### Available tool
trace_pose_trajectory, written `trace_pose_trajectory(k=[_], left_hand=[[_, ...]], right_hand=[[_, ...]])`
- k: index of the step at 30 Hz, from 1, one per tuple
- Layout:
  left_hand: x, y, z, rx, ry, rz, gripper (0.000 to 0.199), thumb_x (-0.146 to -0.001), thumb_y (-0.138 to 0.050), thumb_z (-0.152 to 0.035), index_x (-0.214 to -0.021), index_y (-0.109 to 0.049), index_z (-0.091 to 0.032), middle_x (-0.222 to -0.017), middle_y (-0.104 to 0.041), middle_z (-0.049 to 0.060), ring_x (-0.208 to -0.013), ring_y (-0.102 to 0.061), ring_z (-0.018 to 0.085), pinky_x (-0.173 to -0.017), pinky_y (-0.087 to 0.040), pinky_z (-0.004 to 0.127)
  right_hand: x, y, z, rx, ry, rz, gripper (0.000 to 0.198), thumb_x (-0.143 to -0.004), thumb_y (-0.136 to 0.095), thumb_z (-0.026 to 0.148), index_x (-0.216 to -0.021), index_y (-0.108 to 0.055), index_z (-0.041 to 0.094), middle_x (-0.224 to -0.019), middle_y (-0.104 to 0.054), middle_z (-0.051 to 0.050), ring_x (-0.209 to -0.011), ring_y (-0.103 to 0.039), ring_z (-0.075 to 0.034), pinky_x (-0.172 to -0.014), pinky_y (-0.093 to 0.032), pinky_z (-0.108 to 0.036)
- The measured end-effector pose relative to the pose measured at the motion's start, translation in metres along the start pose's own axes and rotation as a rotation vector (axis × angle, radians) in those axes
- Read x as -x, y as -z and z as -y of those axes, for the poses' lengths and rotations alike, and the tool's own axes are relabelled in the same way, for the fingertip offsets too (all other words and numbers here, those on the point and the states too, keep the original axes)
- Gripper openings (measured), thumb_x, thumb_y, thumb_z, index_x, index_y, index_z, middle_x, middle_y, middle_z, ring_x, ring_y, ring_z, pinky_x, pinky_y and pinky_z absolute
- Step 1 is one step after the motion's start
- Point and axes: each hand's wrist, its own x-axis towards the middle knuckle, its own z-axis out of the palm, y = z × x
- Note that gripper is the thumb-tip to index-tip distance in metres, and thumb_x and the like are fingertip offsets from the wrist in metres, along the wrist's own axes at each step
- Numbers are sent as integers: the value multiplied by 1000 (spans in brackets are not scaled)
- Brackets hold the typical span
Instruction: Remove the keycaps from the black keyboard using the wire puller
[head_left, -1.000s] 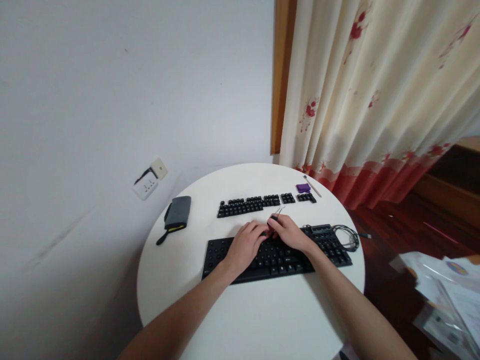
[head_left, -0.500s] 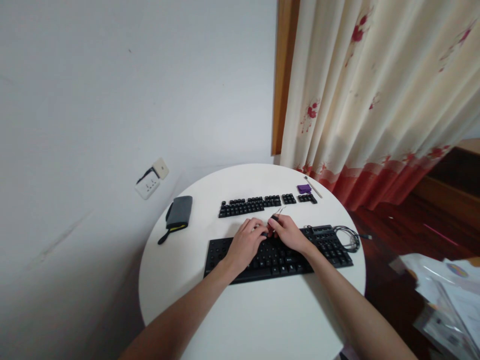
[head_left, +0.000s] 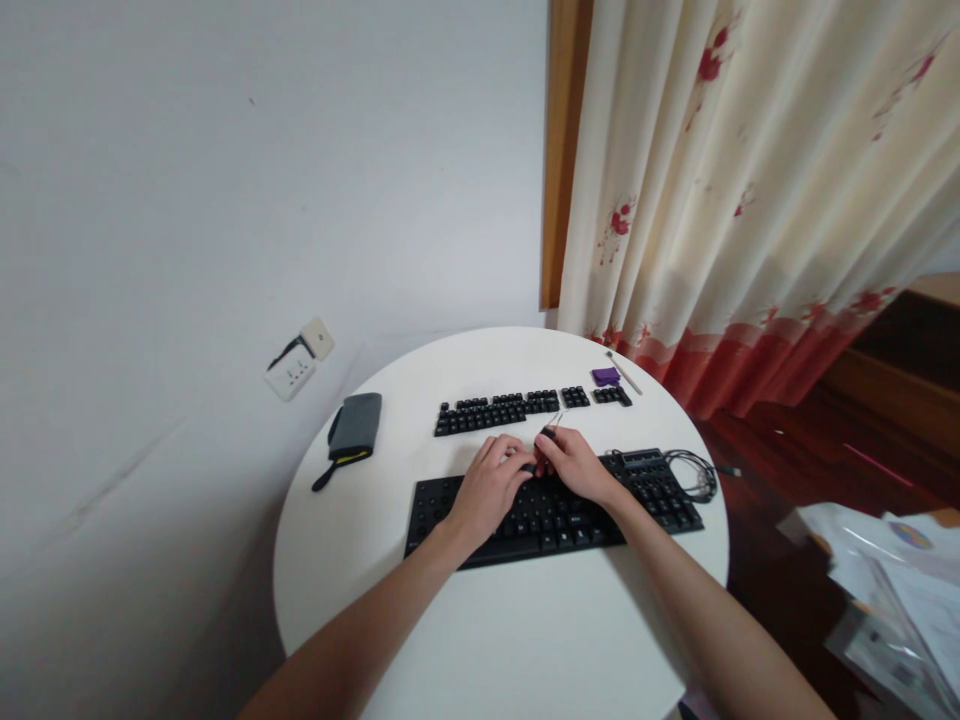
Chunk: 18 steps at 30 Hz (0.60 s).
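Observation:
A black keyboard (head_left: 555, 522) lies on the white round table, and both my hands are over its upper middle. At its left end, bare key positions show where caps are off. My left hand (head_left: 491, 482) is closed, its thumb and fingers pinching a small black keycap (head_left: 529, 468). My right hand (head_left: 574, 464) is closed around a wire keycap puller (head_left: 549, 432); its dark handle shows at the thumb and its thin wires point up and away. Beyond my hands, loose black keycaps (head_left: 487, 413) stand in rows on the table.
A grey zip case (head_left: 355, 426) with a strap lies at the table's left. At the back right are a folded purple cloth (head_left: 606, 376) and a slim brush (head_left: 625, 374). The coiled cable (head_left: 697, 478) reaches the right edge. Plastic bags (head_left: 885, 570) lie beyond it.
The whole view has shifted slightly. My hands keep nearly the same position and grip over the keyboard.

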Motion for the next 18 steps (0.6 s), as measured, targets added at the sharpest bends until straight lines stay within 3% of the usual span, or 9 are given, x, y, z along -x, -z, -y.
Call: trace_pose_trajectory(k=[18], left_hand=[[-1, -3, 0, -2, -50, -12, 16, -89, -61, -13, -102, -64, -22, -103, -58, 4, -101, -53, 22, -92, -49, 40]], right_hand=[[0, -1, -1, 15, -1, -34, 41, -96, -47, 48, -68, -55, 19, -55, -56, 2, -51, -53, -12, -53, -42, -23]])
